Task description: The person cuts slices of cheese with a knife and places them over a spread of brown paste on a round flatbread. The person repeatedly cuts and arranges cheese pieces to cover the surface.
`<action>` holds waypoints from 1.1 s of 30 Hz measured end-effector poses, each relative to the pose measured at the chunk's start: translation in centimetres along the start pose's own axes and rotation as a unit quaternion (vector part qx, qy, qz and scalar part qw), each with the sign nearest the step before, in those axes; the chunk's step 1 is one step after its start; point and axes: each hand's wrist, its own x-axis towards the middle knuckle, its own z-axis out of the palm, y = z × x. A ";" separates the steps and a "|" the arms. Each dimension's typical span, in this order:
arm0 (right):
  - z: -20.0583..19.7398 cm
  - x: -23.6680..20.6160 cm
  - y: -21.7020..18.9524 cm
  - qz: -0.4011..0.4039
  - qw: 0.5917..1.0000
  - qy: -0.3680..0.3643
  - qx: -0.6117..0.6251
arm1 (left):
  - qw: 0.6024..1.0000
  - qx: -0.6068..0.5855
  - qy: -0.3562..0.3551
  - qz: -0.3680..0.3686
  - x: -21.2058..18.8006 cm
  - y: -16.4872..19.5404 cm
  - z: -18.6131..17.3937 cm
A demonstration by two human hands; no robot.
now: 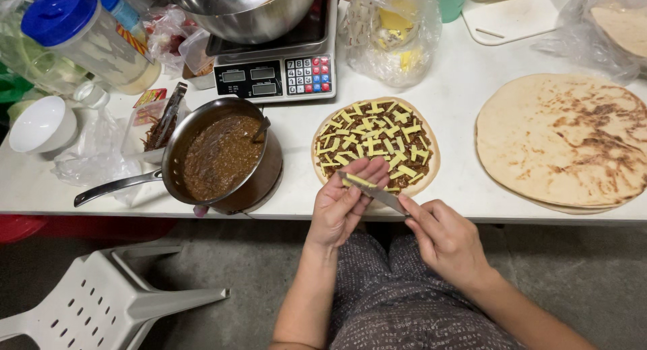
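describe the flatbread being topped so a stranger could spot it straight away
Start at the white table and find the digital scale. Just in front of it, right of the saucepan of brown sauce, lies the small flatbread. Unlike the big bare flatbread, it carries brown sauce and yellow strips.
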 end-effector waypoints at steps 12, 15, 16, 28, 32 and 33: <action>2.8 -2.6 6.6 0.340 0.748 -0.221 0.526 | 0.988 0.011 0.142 -0.064 0.7 -1.6 -2.0; 2.7 -2.8 7.6 0.387 0.666 -0.226 0.597 | 0.988 0.009 0.143 -0.064 0.7 -2.2 -2.5; 2.6 -2.9 7.8 0.388 0.654 -0.225 0.609 | 0.986 0.012 0.149 -0.067 0.7 -2.3 -2.5; 0.9 -3.3 10.7 0.413 0.619 -0.209 0.635 | 0.977 0.098 0.135 -0.132 2.9 -1.7 -2.0; 0.4 -3.3 12.7 0.397 0.644 -0.177 0.629 | 0.967 0.144 0.148 -0.148 5.3 -0.6 -1.7; 0.1 -3.2 13.3 0.390 0.655 -0.167 0.626 | 0.945 0.236 0.166 -0.155 6.1 -0.3 -1.6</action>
